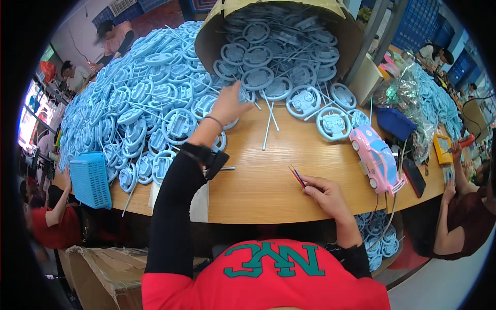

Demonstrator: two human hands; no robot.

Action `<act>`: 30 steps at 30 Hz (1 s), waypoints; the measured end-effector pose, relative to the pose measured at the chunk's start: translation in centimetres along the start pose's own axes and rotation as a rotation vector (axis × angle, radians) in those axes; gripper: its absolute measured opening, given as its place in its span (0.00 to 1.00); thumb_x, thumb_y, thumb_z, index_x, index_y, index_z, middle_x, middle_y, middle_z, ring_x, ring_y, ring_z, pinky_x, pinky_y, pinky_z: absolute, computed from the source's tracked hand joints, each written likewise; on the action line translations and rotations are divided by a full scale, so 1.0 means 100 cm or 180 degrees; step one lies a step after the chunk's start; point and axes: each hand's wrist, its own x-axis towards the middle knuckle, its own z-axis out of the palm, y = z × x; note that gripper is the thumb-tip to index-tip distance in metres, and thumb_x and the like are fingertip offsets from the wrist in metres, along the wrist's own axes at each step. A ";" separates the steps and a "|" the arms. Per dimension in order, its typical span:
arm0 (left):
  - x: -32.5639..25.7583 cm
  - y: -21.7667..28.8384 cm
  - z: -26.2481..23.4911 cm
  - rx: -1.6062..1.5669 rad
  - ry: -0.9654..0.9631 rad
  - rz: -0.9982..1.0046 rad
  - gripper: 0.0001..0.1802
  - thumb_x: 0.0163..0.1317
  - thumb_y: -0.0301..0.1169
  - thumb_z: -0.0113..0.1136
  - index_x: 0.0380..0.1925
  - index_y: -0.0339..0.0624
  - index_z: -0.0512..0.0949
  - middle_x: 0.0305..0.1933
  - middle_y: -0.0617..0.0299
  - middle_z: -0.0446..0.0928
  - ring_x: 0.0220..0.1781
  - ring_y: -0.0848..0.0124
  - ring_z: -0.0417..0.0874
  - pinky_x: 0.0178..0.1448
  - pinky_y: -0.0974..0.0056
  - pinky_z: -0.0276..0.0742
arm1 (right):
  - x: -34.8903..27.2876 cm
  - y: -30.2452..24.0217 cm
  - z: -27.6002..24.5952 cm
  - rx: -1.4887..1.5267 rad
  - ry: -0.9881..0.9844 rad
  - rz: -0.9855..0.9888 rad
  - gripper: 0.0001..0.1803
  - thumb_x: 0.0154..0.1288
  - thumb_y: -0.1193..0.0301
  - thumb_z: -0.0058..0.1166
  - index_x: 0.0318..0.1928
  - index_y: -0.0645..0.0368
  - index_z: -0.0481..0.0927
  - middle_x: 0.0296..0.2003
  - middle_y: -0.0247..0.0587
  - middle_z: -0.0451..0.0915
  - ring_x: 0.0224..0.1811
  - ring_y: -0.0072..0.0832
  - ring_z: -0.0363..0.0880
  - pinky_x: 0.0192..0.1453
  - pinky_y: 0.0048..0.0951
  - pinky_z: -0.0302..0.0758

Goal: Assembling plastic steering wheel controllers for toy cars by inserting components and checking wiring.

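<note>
My left hand reaches forward to the pile, at the front lip of a tipped cardboard box. Its fingers are stretched and apart beside a light-blue plastic toy steering wheel, touching or nearly touching it. My right hand is closed near the table's front edge. Between its thumb and fingers is a pair of thin red and blue wires, with bare ends pointing up and left. Several more blue steering wheels with thin rods lie heaped on the left.
The cardboard box spills wheels onto the wooden table. A blue basket stands at the left edge. On the right are a pink toy car with cables, a dark blue bin and a black flat object. Other people work on both sides.
</note>
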 end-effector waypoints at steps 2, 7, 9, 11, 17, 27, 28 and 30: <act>0.008 0.010 0.023 0.0734 0.0171 -0.0091 0.42 0.51 0.48 0.67 0.61 0.34 0.65 0.58 0.44 0.71 0.64 0.49 0.69 0.63 0.53 0.67 | -0.001 0.003 0.001 -0.0017 0.0115 -0.0134 0.18 0.64 0.77 0.54 0.55 0.60 0.78 0.40 0.35 0.82 0.40 0.17 0.77 0.46 0.19 0.73; 0.010 0.001 0.039 0.1544 0.0378 0.0075 0.37 0.53 0.46 0.65 0.58 0.38 0.67 0.58 0.52 0.71 0.62 0.55 0.70 0.57 0.52 0.70 | -0.001 0.007 -0.003 -0.0014 0.0151 -0.0013 0.19 0.63 0.76 0.56 0.55 0.60 0.79 0.36 0.34 0.82 0.38 0.16 0.76 0.42 0.17 0.72; 0.003 -0.005 0.031 0.1471 0.0281 0.0105 0.33 0.54 0.45 0.64 0.56 0.38 0.69 0.58 0.54 0.71 0.61 0.56 0.70 0.56 0.52 0.69 | -0.001 0.008 -0.002 -0.0031 0.0186 -0.0189 0.19 0.63 0.76 0.56 0.55 0.60 0.79 0.35 0.33 0.82 0.36 0.15 0.76 0.41 0.17 0.71; -0.001 -0.016 0.024 0.1370 0.0120 0.0055 0.32 0.54 0.45 0.63 0.55 0.38 0.70 0.56 0.54 0.71 0.61 0.56 0.69 0.57 0.49 0.66 | -0.001 0.009 0.000 -0.0020 0.0227 -0.0237 0.19 0.63 0.76 0.56 0.55 0.60 0.79 0.35 0.32 0.81 0.35 0.15 0.75 0.39 0.16 0.70; 0.004 0.003 0.021 0.1743 0.0207 -0.0273 0.29 0.55 0.43 0.59 0.56 0.42 0.72 0.57 0.49 0.71 0.63 0.51 0.66 0.64 0.40 0.55 | 0.000 0.007 -0.002 -0.0009 0.0122 -0.0057 0.18 0.63 0.76 0.56 0.55 0.60 0.79 0.37 0.34 0.82 0.36 0.17 0.75 0.42 0.19 0.71; 0.060 -0.015 0.075 0.1950 0.0727 0.0123 0.17 0.59 0.33 0.48 0.43 0.36 0.80 0.50 0.46 0.77 0.62 0.48 0.68 0.62 0.45 0.60 | -0.003 0.016 -0.001 0.0168 0.0195 -0.0027 0.20 0.64 0.78 0.54 0.57 0.61 0.77 0.32 0.33 0.81 0.21 0.10 0.65 0.23 0.13 0.61; 0.057 -0.015 0.072 0.1929 0.0823 0.0203 0.17 0.59 0.32 0.47 0.41 0.36 0.80 0.50 0.46 0.77 0.62 0.48 0.69 0.62 0.46 0.61 | -0.003 0.017 -0.001 0.0205 0.0172 -0.0021 0.20 0.63 0.79 0.54 0.57 0.61 0.77 0.32 0.33 0.81 0.20 0.10 0.65 0.22 0.13 0.60; 0.050 -0.015 0.063 0.1644 0.1200 0.0413 0.14 0.61 0.33 0.48 0.36 0.37 0.80 0.47 0.49 0.78 0.58 0.49 0.73 0.58 0.50 0.65 | 0.000 0.017 -0.001 0.0235 0.0143 -0.0047 0.20 0.63 0.79 0.54 0.57 0.61 0.77 0.32 0.33 0.81 0.20 0.10 0.65 0.22 0.13 0.60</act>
